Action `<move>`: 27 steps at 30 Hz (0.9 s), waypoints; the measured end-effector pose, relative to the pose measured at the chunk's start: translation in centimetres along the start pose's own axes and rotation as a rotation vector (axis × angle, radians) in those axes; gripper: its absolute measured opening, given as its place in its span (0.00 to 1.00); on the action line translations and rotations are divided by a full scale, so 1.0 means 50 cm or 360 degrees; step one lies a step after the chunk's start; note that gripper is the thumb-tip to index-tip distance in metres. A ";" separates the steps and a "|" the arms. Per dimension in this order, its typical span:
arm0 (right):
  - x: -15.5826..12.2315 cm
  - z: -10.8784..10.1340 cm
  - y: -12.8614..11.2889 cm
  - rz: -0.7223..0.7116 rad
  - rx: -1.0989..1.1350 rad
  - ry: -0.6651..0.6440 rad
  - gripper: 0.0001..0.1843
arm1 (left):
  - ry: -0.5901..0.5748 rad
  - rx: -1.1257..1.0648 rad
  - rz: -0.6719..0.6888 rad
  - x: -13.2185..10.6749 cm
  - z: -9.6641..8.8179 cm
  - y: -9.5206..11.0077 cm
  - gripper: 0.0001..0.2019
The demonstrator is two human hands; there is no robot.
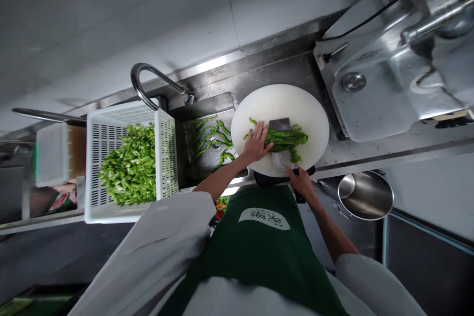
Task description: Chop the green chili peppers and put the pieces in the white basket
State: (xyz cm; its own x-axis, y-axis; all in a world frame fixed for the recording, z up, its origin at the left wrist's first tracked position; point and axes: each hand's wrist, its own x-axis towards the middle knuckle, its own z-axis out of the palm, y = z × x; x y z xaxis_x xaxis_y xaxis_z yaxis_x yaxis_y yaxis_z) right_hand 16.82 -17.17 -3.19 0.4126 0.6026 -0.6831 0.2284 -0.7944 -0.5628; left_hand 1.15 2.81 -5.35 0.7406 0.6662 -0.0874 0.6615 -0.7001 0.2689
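On the round white cutting board [255,103] lies a bunch of long green peppers [283,137]. My left hand [256,144] rests on the left part of the bunch, its fingers stretched out and spread. My right hand [301,181] is closed at the near edge of the board, round the handle of a cleaver; the handle is mostly hidden. The wide grey cleaver blade [282,161] reaches across the board, with peppers lying over its middle.
Left of the board, a sink [185,158] holds several loose green peppers [211,138]. A white basket [166,153] of cut green pieces [129,168] stands further left, under a curved faucet [138,76]. A metal machine [374,94] and a steel pot [366,197] are at right.
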 end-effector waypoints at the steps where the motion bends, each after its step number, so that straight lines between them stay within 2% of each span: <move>1: -0.002 0.005 -0.005 0.0005 0.0020 0.0004 0.17 | 0.0001 0.0000 -0.0001 -0.001 -0.001 -0.001 0.39; 6: -0.010 0.022 -0.028 -0.0007 0.0053 0.0019 0.18 | 0.0010 0.0033 0.0002 -0.005 -0.013 -0.022 0.38; 11: -0.014 0.027 -0.032 0.0039 0.0032 0.0047 0.16 | 0.0023 0.0042 0.0019 -0.001 -0.013 -0.046 0.37; 19: -0.022 0.037 -0.044 0.0015 0.0028 0.0000 0.15 | 0.0042 0.0010 -0.0001 0.005 0.000 -0.047 0.38; 23: -0.027 0.060 -0.062 0.0045 0.0059 -0.0014 0.17 | 0.0044 -0.0021 -0.0006 0.002 -0.007 -0.052 0.38; 27: -0.027 0.077 -0.059 0.0007 0.0072 0.0036 0.17 | 0.0038 -0.0046 -0.0079 -0.002 -0.015 -0.063 0.39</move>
State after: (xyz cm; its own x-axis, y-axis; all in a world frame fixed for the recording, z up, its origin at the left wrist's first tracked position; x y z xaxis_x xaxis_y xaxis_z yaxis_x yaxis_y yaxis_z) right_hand 12.17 -15.34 -2.40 0.4336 0.5969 -0.6751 0.1869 -0.7925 -0.5806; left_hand -1.08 5.16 -5.48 0.7037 0.7062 -0.0785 0.6934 -0.6584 0.2926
